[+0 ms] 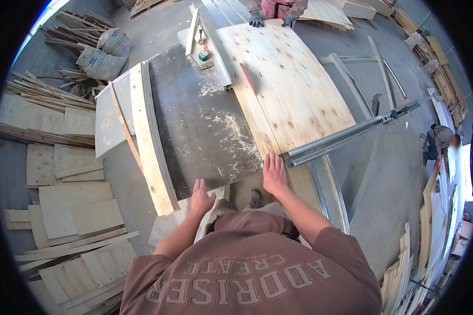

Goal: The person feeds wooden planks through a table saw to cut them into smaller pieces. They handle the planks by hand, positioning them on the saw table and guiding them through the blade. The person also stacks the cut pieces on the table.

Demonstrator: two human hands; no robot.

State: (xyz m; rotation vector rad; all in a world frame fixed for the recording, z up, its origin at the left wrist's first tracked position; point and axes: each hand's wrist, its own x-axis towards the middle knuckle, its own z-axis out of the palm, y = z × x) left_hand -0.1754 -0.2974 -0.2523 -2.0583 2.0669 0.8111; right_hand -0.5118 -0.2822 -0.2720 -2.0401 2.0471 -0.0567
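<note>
A large plywood sheet (299, 89) lies on the saw table, with a narrow plywood strip (253, 118) along its left side. Between them, toward the far part, stands a thin red-orange blade-like piece (247, 77). My right hand (274, 172) rests with fingers stretched out at the near end of the strip, by the seam with the sheet. At the dark tabletop's near edge, my left hand (201, 198) is open, fingers up and thumb apart, holding nothing. Whether it touches the tabletop (199, 126) I cannot tell.
A co-worker's gloved hands (256, 21) touch the sheet's far edge. Stacked plywood strips (151, 142) lie on the table's left. A metal fence rail (347, 137) extends right from the sheet's near corner. Scrap boards (79, 205) cover the left floor. Another person (442, 139) crouches far right.
</note>
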